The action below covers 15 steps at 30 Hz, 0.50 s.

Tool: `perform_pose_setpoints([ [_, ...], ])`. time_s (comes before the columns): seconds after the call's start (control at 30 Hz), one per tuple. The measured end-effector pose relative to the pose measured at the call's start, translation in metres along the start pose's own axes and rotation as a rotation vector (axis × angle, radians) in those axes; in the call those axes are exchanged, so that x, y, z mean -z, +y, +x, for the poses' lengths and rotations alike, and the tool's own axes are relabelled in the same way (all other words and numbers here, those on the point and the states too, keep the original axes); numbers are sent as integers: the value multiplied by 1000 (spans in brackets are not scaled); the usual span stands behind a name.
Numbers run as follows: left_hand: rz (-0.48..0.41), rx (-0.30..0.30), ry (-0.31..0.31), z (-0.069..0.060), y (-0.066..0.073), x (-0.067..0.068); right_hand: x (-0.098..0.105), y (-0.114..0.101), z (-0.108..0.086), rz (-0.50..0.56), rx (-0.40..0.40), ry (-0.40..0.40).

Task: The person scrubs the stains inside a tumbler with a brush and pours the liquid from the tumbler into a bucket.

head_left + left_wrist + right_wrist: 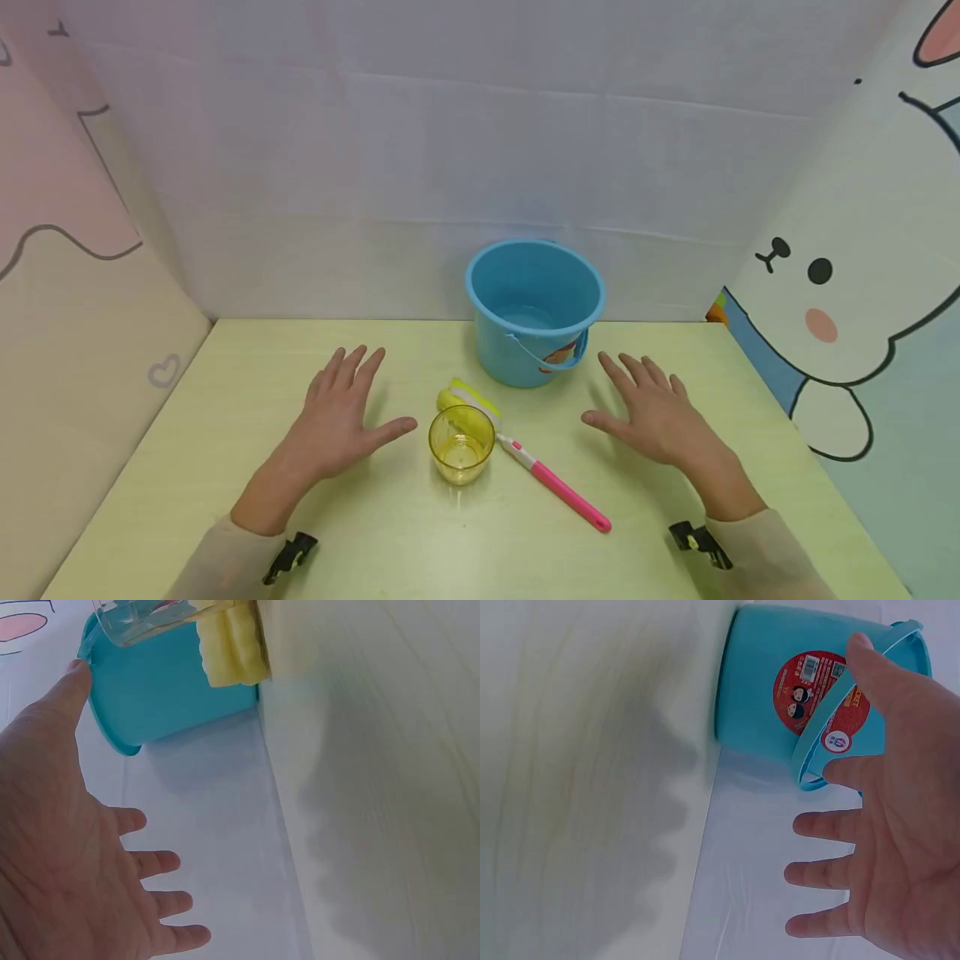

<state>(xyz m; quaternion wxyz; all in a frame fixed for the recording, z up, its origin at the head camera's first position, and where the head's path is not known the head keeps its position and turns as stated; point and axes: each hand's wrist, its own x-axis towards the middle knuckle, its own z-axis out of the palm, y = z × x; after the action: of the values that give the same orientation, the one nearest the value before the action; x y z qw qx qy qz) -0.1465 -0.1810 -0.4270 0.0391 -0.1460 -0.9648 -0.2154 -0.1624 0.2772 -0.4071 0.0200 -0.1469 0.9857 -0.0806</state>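
Head view: left hand [337, 425] and right hand [660, 417] both spread, palms toward each other, thumbs inward, holding nothing. Cup [461, 446] is between them, just off my left thumb. Brush [542, 473] starts behind the cup and slants back to me, pink handle end on my right hand's side. Can't tell whether cup and brush touch. Bucket [497, 354] is ahead of both hands, nearer my right fingertips. All three on the table [225, 375].

Step, my read: pre-grasp, nothing picked up. Next move, my judgement: taking the cup calls for bringing the left thumb and fingers in around its wall; the brush handle suits the right hand, with a pinch from above.

Looks: cup mouth up, see-through, yellow tint. Brush lying flat, yellow head partly seen through the cup. Bucket upright, light blue, bail hanging down the front.

Left wrist view: fingers apart, thumb overlapping the bucket's rim in sight only. Cup and brush head [234, 646] are beyond the thumb; head looks ribbed and spongy.

Right wrist view: fingers fanned, shadow well off them, so hand is raised. Bucket past my thumb; red sticker [802, 694] partly behind the bail.
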Motion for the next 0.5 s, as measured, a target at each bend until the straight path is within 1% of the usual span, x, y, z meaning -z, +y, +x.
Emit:
perform_pose_setpoints([
  [0.17,-63,-39,-11,0,9,0,2,-8,-1,-7,47,6],
  [0.27,-119,-64,-26,0,15,-1,3,-13,-1,7,71,-3],
  [0.4,-215,-83,-59,-1,23,-5,4,-20,-2,21,104,-14],
  [0.5,-256,-94,-80,-1,29,-7,3,-25,-3,27,128,-18],
])
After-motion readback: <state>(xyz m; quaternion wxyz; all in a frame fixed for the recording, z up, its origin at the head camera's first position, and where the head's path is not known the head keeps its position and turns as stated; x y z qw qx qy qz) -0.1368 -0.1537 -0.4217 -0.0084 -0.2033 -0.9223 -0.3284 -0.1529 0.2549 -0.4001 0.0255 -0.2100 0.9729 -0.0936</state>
